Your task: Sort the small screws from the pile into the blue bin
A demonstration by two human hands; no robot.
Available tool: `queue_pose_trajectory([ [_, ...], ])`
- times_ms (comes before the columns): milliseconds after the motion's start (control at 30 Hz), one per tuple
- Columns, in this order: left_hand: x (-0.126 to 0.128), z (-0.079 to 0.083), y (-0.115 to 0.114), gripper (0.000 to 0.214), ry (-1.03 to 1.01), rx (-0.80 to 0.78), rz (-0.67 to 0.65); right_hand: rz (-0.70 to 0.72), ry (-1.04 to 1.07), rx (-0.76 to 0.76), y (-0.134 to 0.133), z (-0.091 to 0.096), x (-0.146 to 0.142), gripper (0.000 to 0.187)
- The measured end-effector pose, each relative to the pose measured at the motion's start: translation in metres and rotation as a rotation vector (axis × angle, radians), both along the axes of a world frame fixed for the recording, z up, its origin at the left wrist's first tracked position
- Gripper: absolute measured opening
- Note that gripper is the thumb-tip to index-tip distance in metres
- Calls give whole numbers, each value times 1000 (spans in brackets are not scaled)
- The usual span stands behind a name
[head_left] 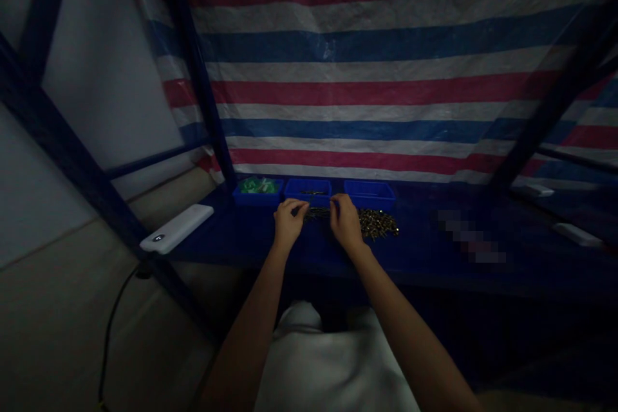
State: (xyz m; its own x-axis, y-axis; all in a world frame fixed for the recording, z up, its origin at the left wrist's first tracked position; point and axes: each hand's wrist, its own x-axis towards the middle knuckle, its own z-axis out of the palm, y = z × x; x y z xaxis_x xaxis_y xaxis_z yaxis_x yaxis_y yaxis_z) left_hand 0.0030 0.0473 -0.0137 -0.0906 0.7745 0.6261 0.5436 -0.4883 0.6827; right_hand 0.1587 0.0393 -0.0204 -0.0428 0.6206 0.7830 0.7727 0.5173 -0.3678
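On the blue counter, between left hand and right hand — thin dark pieces, just beside a brassy heap. With fingers curled and tips drawn close on both hands; cannot tell whether pinching a piece. Probably stiff, light and slick — best gripped mid-length, between fingertips.

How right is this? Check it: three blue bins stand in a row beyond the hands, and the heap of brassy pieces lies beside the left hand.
Not quite: the heap of brassy pieces lies beside the right hand, as the head view shows. The rest stands.
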Motion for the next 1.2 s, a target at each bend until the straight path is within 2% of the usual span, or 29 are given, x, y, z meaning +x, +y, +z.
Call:
queue_pose_trajectory([
  [100, 7, 13, 5, 23, -316, -29, -140, 50, 135, 42, -1, -11, 3, 19],
  [233, 20, 23, 10, 27, -609, -188, -161, 75, 164, 14, -3, -18, 6, 20],
  [400, 26, 23, 14, 17, -680, -368, -124, 75, 162, -45, -6, -18, 8, 22],
  [500, 25, 24, 14, 16, -670, -361, -122, 80, 161, -68, -7, -18, 8, 23],
  [567, 25, 25, 12, 18, -655, -290, -148, 84, 162, -73, -6, -18, 8, 23],
  [633, 24, 26, 9, 22, -667, -204, -222, 85, 161, -76, -6, -18, 8, 23],
  [700, 23, 28, 4, 25, -730, -165, -352, 83, 157, -81, -6, -18, 8, 23],
  [833, 21, 32, -5, 24, -862, -180, -634, 80, 146, -72, -5, -19, 8, 23],
  [933, 19, 34, -7, 24, -879, -185, -729, 78, 145, -66, -5, -20, 8, 23],
  [1033, 17, 33, -7, 27, -796, -220, -670, 79, 142, -82, -5, -20, 8, 23],
  [1133, 14, 32, -5, 29, -586, -256, -520, 79, 137, -105, -6, -20, 8, 23],
  [1200, 11, 32, -4, 29, -478, -276, -483, 81, 136, -107, -6, -20, 8, 23],
])
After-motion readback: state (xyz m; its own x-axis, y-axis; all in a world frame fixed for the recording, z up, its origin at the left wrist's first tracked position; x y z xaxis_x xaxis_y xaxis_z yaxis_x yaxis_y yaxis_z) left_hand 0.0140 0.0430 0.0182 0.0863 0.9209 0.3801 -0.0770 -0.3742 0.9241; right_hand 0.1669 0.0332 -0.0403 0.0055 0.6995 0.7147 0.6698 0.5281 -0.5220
